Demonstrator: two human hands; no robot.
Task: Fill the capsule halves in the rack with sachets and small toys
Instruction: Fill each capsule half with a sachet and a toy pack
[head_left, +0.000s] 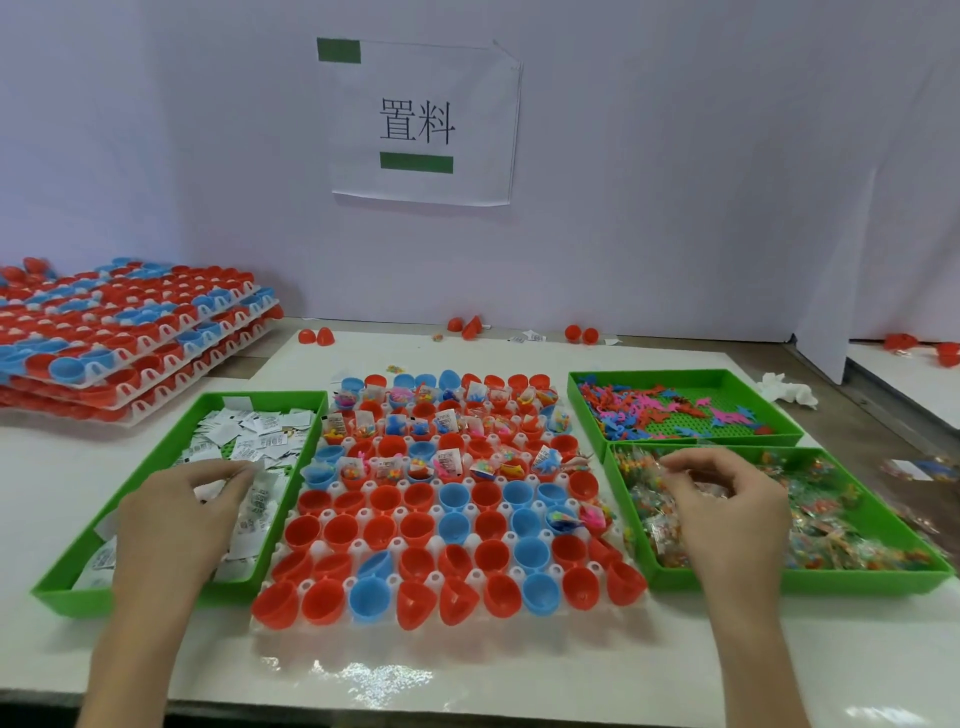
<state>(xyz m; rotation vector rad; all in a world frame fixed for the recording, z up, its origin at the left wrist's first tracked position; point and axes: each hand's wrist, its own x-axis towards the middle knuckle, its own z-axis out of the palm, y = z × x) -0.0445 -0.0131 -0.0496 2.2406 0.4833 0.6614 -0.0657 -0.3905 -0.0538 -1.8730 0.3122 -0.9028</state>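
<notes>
White desk below a pale wall: the left hand hovers over the green tray of sachets, fingers curled, seemingly pinching one; overlapping sachets could lift in pairs. Between the hands, the rack has its near capsule halves empty. The right hand, fingers curled, digs into toy packets; whether it grips one cannot be told.

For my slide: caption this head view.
Left hand pinches sachets, right hand toy packets, flanking the part-filled capsule rack.
</notes>
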